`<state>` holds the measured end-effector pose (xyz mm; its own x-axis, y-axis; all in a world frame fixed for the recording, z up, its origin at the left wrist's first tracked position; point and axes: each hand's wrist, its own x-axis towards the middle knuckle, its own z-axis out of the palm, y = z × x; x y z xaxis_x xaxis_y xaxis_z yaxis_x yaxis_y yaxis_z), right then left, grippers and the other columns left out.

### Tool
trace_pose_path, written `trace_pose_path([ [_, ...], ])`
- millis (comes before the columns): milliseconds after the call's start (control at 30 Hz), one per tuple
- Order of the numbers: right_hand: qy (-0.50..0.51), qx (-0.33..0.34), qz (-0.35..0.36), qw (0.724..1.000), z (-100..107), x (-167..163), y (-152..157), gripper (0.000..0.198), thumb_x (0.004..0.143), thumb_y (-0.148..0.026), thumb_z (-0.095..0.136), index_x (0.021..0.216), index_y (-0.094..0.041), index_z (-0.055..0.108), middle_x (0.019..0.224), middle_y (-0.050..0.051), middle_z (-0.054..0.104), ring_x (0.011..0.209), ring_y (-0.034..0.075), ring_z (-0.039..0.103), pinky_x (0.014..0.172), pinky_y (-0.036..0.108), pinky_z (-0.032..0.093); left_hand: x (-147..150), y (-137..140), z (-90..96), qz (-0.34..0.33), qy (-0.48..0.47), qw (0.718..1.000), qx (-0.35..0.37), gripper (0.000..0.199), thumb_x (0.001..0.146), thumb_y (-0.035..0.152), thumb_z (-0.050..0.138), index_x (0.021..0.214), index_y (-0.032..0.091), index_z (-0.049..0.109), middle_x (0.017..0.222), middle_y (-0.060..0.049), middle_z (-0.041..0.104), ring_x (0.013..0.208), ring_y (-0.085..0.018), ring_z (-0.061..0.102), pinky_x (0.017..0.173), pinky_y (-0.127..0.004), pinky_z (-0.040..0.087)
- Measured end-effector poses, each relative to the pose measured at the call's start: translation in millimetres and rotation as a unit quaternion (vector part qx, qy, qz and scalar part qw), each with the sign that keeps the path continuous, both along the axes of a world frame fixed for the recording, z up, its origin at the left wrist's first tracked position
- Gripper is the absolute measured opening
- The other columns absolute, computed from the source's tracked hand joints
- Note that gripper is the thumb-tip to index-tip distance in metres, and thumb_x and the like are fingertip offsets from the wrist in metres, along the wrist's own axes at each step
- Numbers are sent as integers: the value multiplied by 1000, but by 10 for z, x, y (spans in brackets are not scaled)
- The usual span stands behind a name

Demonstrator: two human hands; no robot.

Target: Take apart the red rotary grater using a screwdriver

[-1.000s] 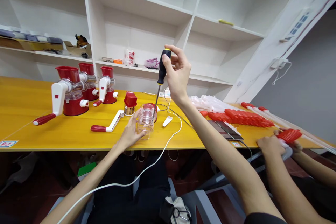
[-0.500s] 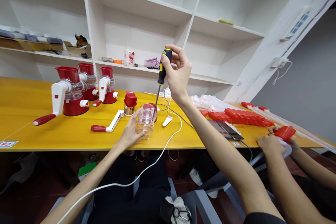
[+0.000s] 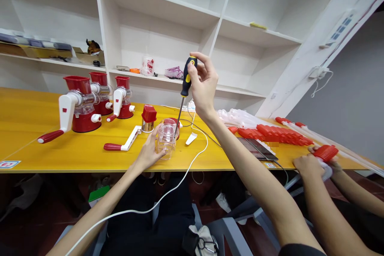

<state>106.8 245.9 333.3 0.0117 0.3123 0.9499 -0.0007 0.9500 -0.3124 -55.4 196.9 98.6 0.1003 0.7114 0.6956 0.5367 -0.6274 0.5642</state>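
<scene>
My right hand [image 3: 205, 84] grips a black and yellow screwdriver [image 3: 186, 78] by the upper part of its handle. The shaft slants down to the right side of a clear plastic housing [image 3: 166, 138]; what the tip meets is too small to make out. My left hand [image 3: 151, 150] holds that housing on the yellow table, thumb at the front and fingers round its left side. Partly hidden behind the housing is a red part [image 3: 172, 121]. To the left lie a white crank with a red handle [image 3: 126, 142] and a grater drum [image 3: 147, 126] topped by a red piece.
Assembled red rotary graters [image 3: 85, 106] stand at the left. A white cable [image 3: 199, 154] runs across the table and over my lap. On the right are a tablet [image 3: 258, 149], red ribbed parts [image 3: 270, 134] and a co-worker's hands [image 3: 310, 166] holding a red ribbed piece. Shelves [image 3: 165, 20] rise behind.
The screwdriver handle has turned slightly between my right fingers, and the hand has shifted a little. My left hand and the housing stay put.
</scene>
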Motion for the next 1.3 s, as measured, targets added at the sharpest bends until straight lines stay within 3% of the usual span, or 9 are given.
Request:
trace_pose_path([
  [167,4,-17,-28,999,22,18,27,36,84,-51,67,111,-28,62,95,2,64,86,10,61,75,25,53,-8,15,-13,-7,-4,1000,-1,97,80,30,70,157,33,11,165,-10,24,147,-33,34,114,-55,41],
  [400,-12,-20,13,1000,24,-1,6,45,92,-64,47,115,-26,58,86,0,64,70,10,58,65,27,51,5,-1,12,-9,-4,1000,1,97,80,28,69,157,33,10,164,-9,25,147,-32,35,116,-53,40],
  [567,1,-11,-36,999,-1,4,44,36,89,-56,59,113,-30,59,105,4,63,87,11,62,76,28,55,-7,10,1,-4,3,1000,-3,98,80,29,69,158,33,9,164,-9,26,147,-32,36,115,-53,41],
  [667,-8,-5,-51,999,3,18,95,34,88,-53,61,114,-32,59,103,3,64,91,13,62,80,29,55,-7,10,0,2,9,1000,-6,100,81,31,69,158,32,7,164,-10,29,146,-33,37,114,-52,42],
  [867,-10,0,3,1000,17,-9,35,31,92,-50,55,113,-28,57,86,0,64,74,10,61,70,27,51,13,-33,46,0,6,1000,-13,99,83,34,67,159,32,4,166,-10,23,147,-33,36,114,-52,42],
  [1067,0,-4,61,998,18,-29,-33,35,94,-58,48,109,-27,53,88,0,67,78,12,67,75,31,56,9,-33,53,7,13,1000,-25,99,82,30,66,159,32,3,164,-10,30,143,-33,43,113,-53,42],
  [1300,16,-7,11,1000,24,-12,8,36,83,-52,69,107,-28,60,95,1,63,82,10,62,73,26,54,17,-46,55,6,17,1000,-24,96,81,24,63,159,32,7,165,-8,27,144,-32,42,113,-53,42],
])
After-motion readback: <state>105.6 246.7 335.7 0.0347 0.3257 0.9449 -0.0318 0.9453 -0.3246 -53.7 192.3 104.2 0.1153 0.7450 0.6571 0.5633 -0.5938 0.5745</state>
